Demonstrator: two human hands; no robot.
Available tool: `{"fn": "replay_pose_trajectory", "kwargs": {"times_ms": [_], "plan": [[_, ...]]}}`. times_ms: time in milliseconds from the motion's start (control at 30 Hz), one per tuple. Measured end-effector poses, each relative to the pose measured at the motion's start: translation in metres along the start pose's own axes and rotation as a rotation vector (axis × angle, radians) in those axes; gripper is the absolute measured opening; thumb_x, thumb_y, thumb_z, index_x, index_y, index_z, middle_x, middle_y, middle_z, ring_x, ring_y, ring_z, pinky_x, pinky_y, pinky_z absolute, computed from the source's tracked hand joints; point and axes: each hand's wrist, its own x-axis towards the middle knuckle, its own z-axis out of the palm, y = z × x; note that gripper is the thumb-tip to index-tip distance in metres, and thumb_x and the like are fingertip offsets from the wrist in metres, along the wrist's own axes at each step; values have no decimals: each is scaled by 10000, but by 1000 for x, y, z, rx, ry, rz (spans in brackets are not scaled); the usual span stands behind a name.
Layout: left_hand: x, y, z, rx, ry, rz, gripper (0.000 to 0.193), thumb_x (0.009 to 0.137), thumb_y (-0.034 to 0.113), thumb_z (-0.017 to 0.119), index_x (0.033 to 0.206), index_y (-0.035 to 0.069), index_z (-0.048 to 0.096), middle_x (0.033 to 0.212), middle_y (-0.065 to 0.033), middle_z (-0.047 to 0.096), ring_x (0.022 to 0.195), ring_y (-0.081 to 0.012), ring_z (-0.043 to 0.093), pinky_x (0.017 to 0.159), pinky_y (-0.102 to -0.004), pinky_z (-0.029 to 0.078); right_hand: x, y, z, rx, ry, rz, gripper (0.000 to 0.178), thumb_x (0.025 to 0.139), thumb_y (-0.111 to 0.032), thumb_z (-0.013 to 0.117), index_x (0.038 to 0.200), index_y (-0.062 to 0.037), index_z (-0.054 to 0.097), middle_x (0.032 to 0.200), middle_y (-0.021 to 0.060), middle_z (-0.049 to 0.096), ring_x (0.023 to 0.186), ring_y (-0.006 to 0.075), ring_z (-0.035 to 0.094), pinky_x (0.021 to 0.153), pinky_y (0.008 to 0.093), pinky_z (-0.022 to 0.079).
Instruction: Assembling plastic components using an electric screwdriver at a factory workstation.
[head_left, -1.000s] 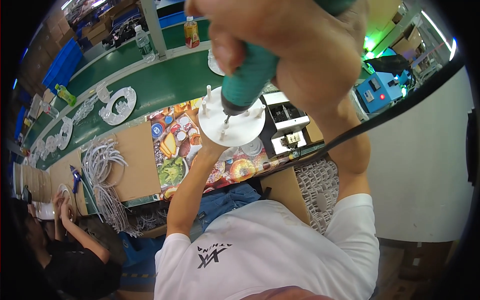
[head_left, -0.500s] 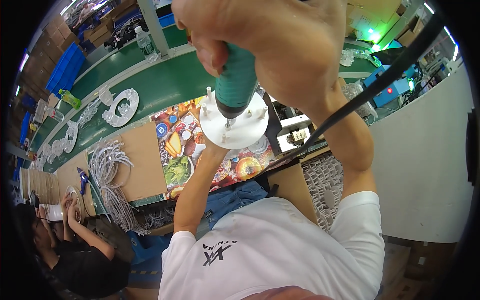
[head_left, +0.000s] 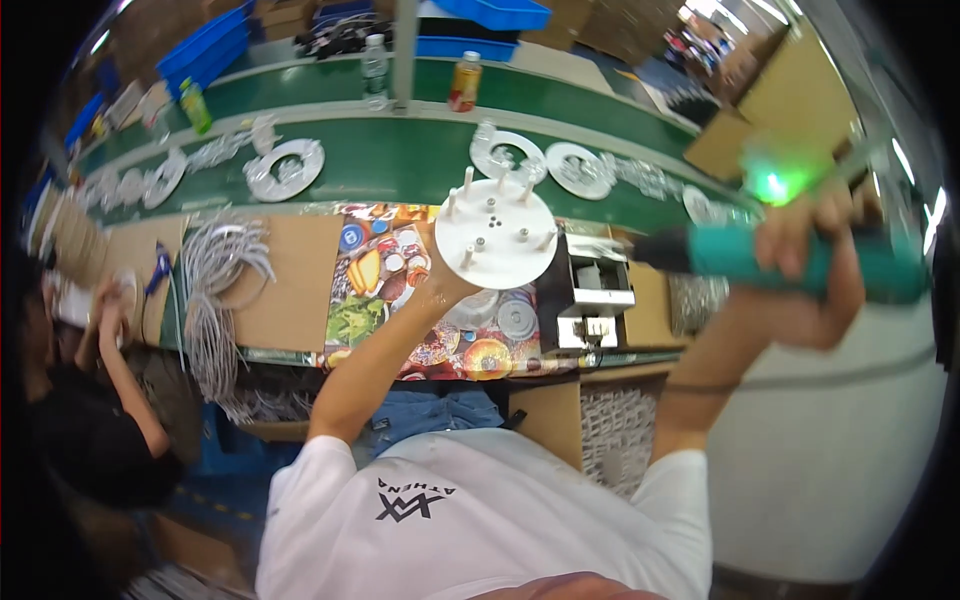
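Note:
My left hand (head_left: 440, 278) holds a round white plastic disc (head_left: 508, 262) above the table, with the fingers mostly hidden beneath it. Several white posts stand up from the disc, and a few screw heads show on its face. Off to the right, my right hand (head_left: 815, 240) is wrapped around a teal electric screwdriver (head_left: 725, 252), blurred by motion. Its dark tip end points left, well apart from the disc. Below the disc lies a mat printed with food pictures (head_left: 375, 290), bearing clear round plastic parts (head_left: 515, 318).
Right of the mat stands a black-and-silver fixture (head_left: 592, 290). A bundle of pale tubes (head_left: 215, 290) hangs over the table's edge at left. Wrapped white rings (head_left: 285, 170) and bottles (head_left: 465, 82) sit on the green bench behind. At far left another person's hands (head_left: 108, 310) work.
The screwdriver has left the disc; my right hand has swung it down and to the right. The disc stays in my left hand, its face now unobstructed. The view has shifted.

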Motion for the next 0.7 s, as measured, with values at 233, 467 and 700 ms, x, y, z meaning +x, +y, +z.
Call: {"fn": "replay_pose_trajectory", "kwargs": {"times_ms": [233,467,700], "plan": [[58,37,-91,362,441,320,649,830,382,599,1373,137,341,1371,-104,405,1307,-247,326,1119,-462,136,-112,11,-34,-389,223,80,469,831,-64,532,1255,-57,330,906,152,545,567,170,507,514,313,457],[89,-13,-148,437,119,329,426,747,154,672,1139,44,545,1084,-143,587,983,-266,593,849,-338,486,-170,50,-41,-472,300,425,624,735,-166,755,1234,-112,384,839,131,587,584,179,561,519,307,489],[95,-155,-170,1055,-180,528,334,655,155,663,955,27,590,850,-119,588,780,-283,577,714,-376,467,-171,72,-40,-473,264,499,654,715,-80,752,1241,-104,365,891,160,585,634,193,576,567,313,504]]}}
